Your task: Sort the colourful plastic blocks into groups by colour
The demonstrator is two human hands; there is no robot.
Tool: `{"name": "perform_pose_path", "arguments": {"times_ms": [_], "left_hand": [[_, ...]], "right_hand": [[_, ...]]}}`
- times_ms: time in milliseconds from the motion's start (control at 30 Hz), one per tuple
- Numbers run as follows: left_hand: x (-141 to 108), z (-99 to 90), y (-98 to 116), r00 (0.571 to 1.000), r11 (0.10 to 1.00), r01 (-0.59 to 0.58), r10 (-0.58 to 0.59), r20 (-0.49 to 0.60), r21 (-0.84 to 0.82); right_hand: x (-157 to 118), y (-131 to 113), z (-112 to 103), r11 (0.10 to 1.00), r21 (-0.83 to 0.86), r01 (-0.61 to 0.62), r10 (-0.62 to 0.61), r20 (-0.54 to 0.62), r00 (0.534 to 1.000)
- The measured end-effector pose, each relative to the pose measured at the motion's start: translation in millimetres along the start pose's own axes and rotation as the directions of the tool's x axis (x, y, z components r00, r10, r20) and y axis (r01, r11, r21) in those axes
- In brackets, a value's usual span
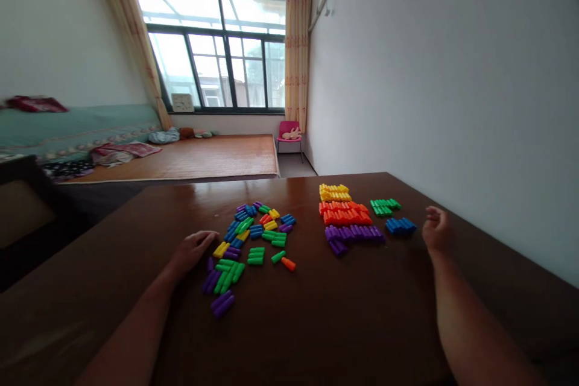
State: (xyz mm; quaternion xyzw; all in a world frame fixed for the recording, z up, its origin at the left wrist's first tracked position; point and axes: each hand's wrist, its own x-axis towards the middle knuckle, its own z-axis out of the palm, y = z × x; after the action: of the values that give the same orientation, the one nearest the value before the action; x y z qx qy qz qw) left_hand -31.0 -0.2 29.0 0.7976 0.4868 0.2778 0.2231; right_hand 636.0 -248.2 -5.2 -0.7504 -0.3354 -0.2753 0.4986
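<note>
Left hand: fingers loosely extended, slightly bent, nothing visible in them; tips sit just beside the left edge of the mixed pieces, contact not clear. Right hand: fingers curled in toward the palm, thumb side hard to separate; cannot tell whether they are clenched around anything. Nearest to it: the blue group, a small gap to its left. Hard to make out: left palm faces down, so its underside is hidden; single pieces blur together in the sorted rows, no reliable count. Both forearms run out of frame at the bottom. Pose: left forearm comes in from lower left, angled up and right, hand low at the table; right forearm comes up from lower right, leaning left, wrist bent, hand near the table's right edge. Pieces all lie on the table: mixed purple, green, blue, yellow and red ones left of centre, a lone orange piece at their near right. Sorted side, far to near: yellow rows, orange rows, purple row; green group to their right, just beyond blue.
</note>
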Motion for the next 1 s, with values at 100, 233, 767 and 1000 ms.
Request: {"name": "perform_pose_path", "arguments": {"times_ms": [100,233,767,1000], "left_hand": [[-1.2,3.4,0.1,0.999,0.999,-0.039,0.039,-0.018,-0.008],[-0.3,8.5,-4.6,0.998,0.999,-0.048,0.048,-0.046,0.017],[-5.1,15.0,1.8,0.997,0.998,0.016,-0.011,-0.074,0.057],[-2.3,20.3,-1.5,0.994,0.997,0.052,-0.048,-0.097,0.048]], "right_hand": [[-6.2,-44.4,-4.6,0.995,-0.028,0.096,-0.098,-0.080,0.992],[-37.2,-148.6,2.7,0.926,0.117,0.359,-0.369,0.083,0.926],[-156.7,-425.9,180.5,0.765,0.396,0.509,-0.546,0.817,0.186],[-133.6,-416.6,187.7,0.729,0.413,0.546,-0.562,0.816,0.134]]}}
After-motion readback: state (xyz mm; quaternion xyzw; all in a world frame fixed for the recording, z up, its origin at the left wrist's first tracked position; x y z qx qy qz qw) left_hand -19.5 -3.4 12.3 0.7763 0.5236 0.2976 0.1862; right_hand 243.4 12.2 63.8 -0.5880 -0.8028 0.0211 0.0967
